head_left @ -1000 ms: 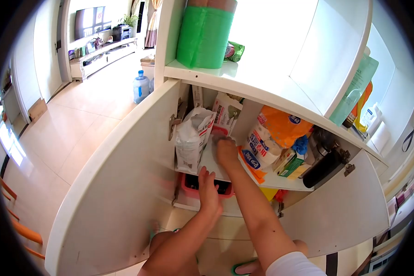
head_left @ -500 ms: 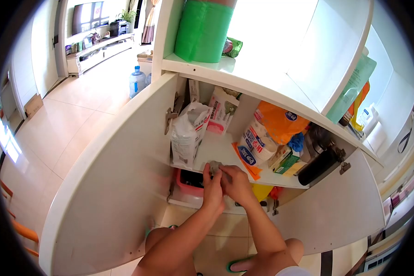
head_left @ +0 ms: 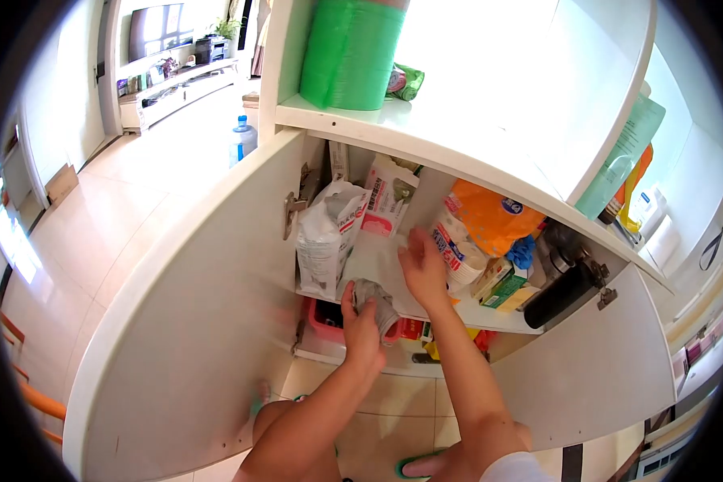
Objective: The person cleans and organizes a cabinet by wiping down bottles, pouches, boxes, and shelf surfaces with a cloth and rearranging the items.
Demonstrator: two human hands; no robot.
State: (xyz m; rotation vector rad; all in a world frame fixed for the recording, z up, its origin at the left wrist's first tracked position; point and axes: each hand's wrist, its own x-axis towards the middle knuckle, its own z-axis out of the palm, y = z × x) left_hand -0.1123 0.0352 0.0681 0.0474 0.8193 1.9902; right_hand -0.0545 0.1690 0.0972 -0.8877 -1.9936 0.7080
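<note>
My left hand (head_left: 362, 328) is closed around a crumpled grey cloth (head_left: 380, 303) at the front edge of the cabinet shelf (head_left: 369, 259). Over that shelf, my right hand (head_left: 422, 269) is empty, its fingers stretched out and apart from the cloth. Just right of those fingers lies a sleeve of white paper cups (head_left: 461, 261). A white plastic bag (head_left: 328, 237) with printing stands left of my hands, and a pink and white pack (head_left: 389, 197) is behind it.
Cabinet doors stand open at left (head_left: 193, 321) and right (head_left: 586, 361). An orange bag (head_left: 494, 215), a green box (head_left: 506, 281) and a black bottle (head_left: 565, 296) crowd the shelf's right side. Below is a pink bin (head_left: 326, 328). A green roll (head_left: 352, 56) stands above.
My right hand has left the grey cloth and moved up and inward over the shelf. My left hand keeps the cloth, which now shows more fully.
</note>
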